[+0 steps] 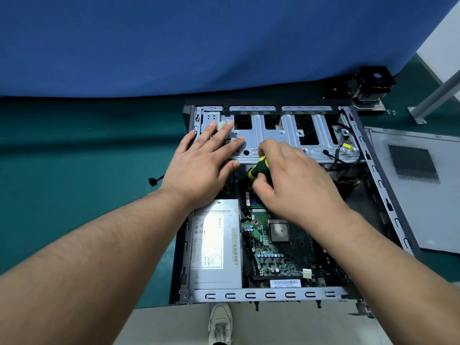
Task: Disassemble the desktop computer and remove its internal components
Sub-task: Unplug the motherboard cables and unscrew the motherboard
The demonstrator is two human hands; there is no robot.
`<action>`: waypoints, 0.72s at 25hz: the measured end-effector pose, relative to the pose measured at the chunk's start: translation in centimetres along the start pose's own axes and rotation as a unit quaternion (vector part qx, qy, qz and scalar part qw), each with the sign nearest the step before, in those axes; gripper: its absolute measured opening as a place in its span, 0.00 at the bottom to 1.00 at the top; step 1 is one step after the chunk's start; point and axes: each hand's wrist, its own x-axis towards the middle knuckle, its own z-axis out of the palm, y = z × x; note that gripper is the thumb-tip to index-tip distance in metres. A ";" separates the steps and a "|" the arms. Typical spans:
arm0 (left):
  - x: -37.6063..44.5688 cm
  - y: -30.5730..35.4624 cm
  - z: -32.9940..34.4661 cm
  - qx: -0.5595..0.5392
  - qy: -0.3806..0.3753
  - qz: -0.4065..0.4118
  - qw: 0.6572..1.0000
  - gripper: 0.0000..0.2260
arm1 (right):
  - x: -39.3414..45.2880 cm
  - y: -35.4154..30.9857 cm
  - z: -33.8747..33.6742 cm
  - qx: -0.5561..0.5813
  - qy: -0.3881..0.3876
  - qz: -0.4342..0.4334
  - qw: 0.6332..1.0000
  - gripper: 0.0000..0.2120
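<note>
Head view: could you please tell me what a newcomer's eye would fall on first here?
First, the open case lying on the green mat, with two hands over its drive cage. The right hand grips a green-and-yellow screwdriver, while the left hand lies flat on the cage's left end. Nearer the camera sit the silver power supply and the green motherboard.

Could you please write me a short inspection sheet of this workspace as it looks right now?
Surface: green mat on the bench, blue cloth behind.
Job's things: computer case lies open; power supply and motherboard inside; bare CPU; drive cage in place.
Clutter: side panel, heatsink fan and loose screws on the mat.
Grippers: left hand lies flat on the cage; right hand grips a green-yellow screwdriver.
Cables: black cable on the mat; black wires inside, right.
Surroundings: shoe on the floor.
</note>
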 end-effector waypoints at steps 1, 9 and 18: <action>0.0 0.0 0.0 0.000 0.002 0.001 1.000 0.23 | 0.0 0.0 -0.1 -0.024 0.011 0.010 1.000 0.17; 0.1 -0.1 0.3 0.002 0.007 0.002 1.000 0.23 | 0.5 0.9 -0.3 -0.024 0.002 -0.012 1.000 0.14; 0.1 -0.2 0.5 0.001 0.012 0.001 1.000 0.23 | 0.8 0.8 -0.5 -0.027 -0.018 -0.033 0.999 0.14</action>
